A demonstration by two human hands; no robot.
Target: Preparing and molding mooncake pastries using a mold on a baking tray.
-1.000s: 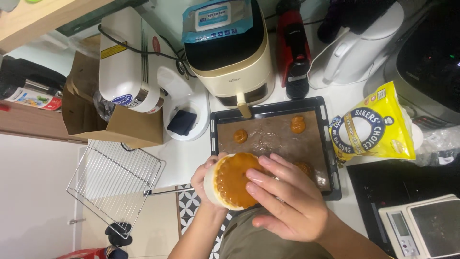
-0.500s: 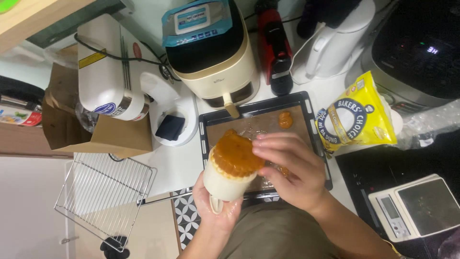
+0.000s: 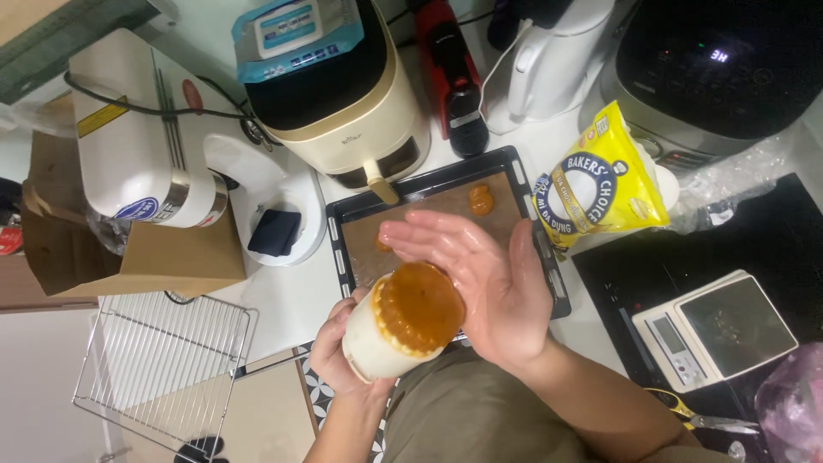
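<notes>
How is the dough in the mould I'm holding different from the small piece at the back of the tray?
The dough in the mould is a wide disc with a scalloped edge; the small piece is a little rounded lump. The first sits in the white mould gripped by the left hand; the second lies loose on the baking tray. Both are glossy orange-brown.

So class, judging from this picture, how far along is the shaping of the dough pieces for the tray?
Done: two orange pieces lie on the lined baking tray. In hand: the left hand grips a white round mould filled with orange dough; the open right hand is beside it. Left: most of the tray's lining is bare.
</notes>
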